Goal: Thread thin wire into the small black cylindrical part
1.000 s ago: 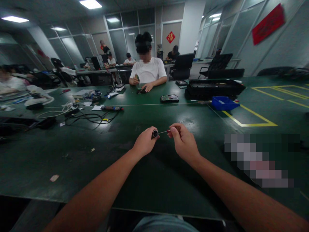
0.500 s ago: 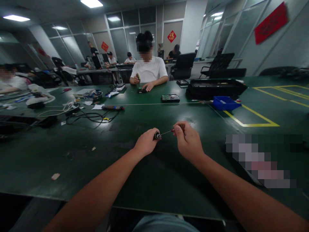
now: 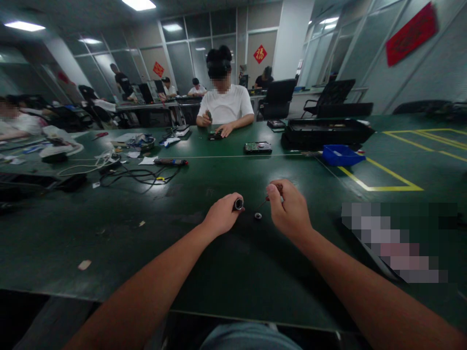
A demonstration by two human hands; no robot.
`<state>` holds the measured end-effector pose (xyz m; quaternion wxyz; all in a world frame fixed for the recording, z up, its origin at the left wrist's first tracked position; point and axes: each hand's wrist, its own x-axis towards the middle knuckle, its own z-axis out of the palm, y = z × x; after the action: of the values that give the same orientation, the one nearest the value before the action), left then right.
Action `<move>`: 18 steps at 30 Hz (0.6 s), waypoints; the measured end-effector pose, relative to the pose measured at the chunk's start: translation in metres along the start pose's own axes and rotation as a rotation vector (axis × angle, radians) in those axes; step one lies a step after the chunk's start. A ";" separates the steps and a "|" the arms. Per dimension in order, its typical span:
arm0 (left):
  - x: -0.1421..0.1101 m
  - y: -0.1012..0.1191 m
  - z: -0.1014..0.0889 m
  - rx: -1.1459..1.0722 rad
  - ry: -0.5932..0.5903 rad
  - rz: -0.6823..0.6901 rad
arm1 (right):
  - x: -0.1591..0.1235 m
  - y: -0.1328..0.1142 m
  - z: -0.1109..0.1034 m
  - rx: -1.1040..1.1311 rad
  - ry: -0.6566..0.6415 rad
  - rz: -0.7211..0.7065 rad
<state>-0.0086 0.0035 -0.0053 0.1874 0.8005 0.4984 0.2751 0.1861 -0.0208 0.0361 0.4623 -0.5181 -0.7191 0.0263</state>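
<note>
My left hand (image 3: 221, 214) is closed around a dark cylindrical part (image 3: 238, 204), whose round, metal-rimmed open end faces right; the rest of it is hidden in my fist. Opposite it, my right hand (image 3: 291, 206) grips the reddish-brown handle of a screwdriver (image 3: 279, 187), its thin shaft slanting down to the left. Near the shaft's tip is a small round metal piece (image 3: 258, 216), just above or on the green table; I cannot tell whether the tip touches it. A gap separates the screwdriver from the cylinder.
Across the green table (image 3: 204, 277) a person in a white shirt (image 3: 226, 108) works on a dark device. A hard drive (image 3: 258, 147), a black tray (image 3: 324, 133) and a blue bin (image 3: 342, 155) stand beyond my hands. Black cables (image 3: 140, 177) and an electric screwdriver (image 3: 171, 162) lie left.
The small metal piece has come out of the cylinder's end, leaving that end open. My right hand has drawn the screwdriver away and tipped its shaft downward. My left hand has stayed almost still.
</note>
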 end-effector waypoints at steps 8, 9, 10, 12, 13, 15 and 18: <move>0.000 0.002 -0.001 0.020 -0.012 -0.026 | 0.004 0.009 0.003 -0.260 -0.389 0.140; 0.000 0.003 -0.001 0.018 -0.015 -0.031 | 0.004 0.010 0.003 -0.311 -0.472 0.177; -0.001 0.003 -0.001 0.014 -0.017 -0.034 | 0.004 0.012 0.004 -0.352 -0.554 0.210; -0.001 0.004 -0.001 0.007 -0.022 -0.037 | 0.002 0.014 0.006 -0.408 -0.692 0.259; -0.001 0.004 -0.001 0.006 -0.023 -0.038 | 0.001 0.015 0.007 -0.422 -0.737 0.269; -0.001 0.004 -0.001 0.009 -0.023 -0.040 | -0.001 0.017 0.008 -0.421 -0.776 0.263; -0.001 0.004 0.000 0.010 -0.025 -0.038 | -0.003 0.019 0.010 -0.380 -0.756 0.225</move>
<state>-0.0068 0.0007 -0.0033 0.1948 0.7951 0.5126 0.2592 0.1929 -0.0102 0.0184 0.0574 -0.6228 -0.7691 0.1316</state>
